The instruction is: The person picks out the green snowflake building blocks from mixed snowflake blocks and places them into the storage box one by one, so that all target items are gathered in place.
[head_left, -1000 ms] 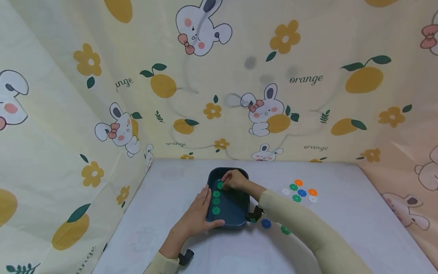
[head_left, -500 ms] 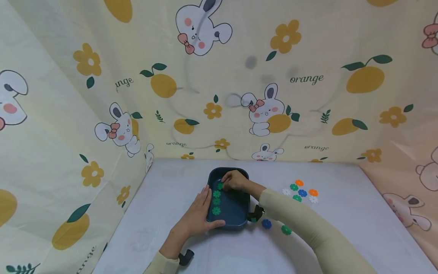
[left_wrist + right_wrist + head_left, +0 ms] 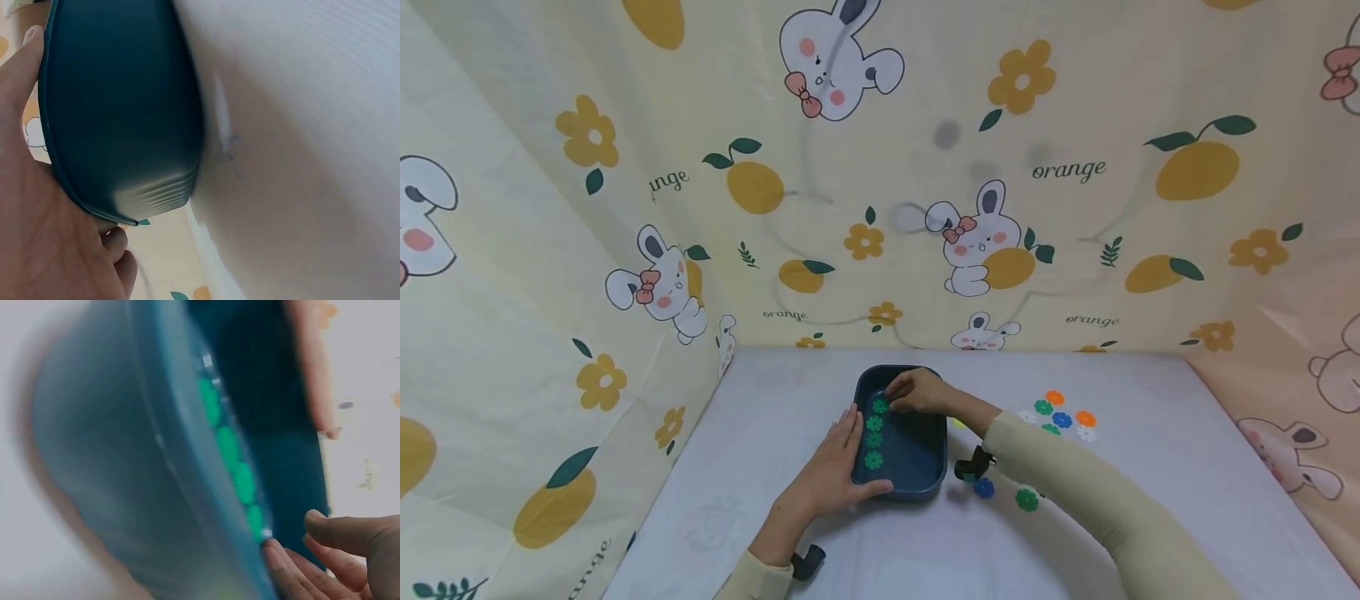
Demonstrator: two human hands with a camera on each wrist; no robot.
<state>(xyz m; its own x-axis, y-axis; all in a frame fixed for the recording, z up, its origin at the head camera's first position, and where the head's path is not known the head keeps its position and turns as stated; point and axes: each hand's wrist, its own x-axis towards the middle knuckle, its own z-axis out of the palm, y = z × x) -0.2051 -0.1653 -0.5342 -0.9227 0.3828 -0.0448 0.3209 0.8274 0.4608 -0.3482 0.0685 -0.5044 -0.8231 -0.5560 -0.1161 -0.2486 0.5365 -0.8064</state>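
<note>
A dark blue rectangular tray (image 3: 917,467) stands on the table, with a lengthwise row of several green notched plastic discs (image 3: 873,460) along its left side. My left hand (image 3: 829,468) rests against the tray's near left corner, fingers straight along the left rim and thumb along the front. In the left wrist view the thumb (image 3: 30,53) lies at the rim. My right hand (image 3: 927,392) is over the tray's far part, beside the farthest green disc (image 3: 880,406). The right wrist view shows its thumb and fingers (image 3: 284,569) apart, with nothing between them.
Right of the tray lie a blue disc (image 3: 983,487) and a green disc (image 3: 1027,499), near the right sleeve. Farther right is a cluster of orange (image 3: 1085,418), blue, green and white discs. A yellow disc (image 3: 958,422) shows partly behind the right wrist. A patterned cloth (image 3: 850,275) rises behind the table.
My right hand has drawn slightly right and let go of the farthest green disc, which now lies in the row. The yellow disc has come into view. My left hand stays in place.
</note>
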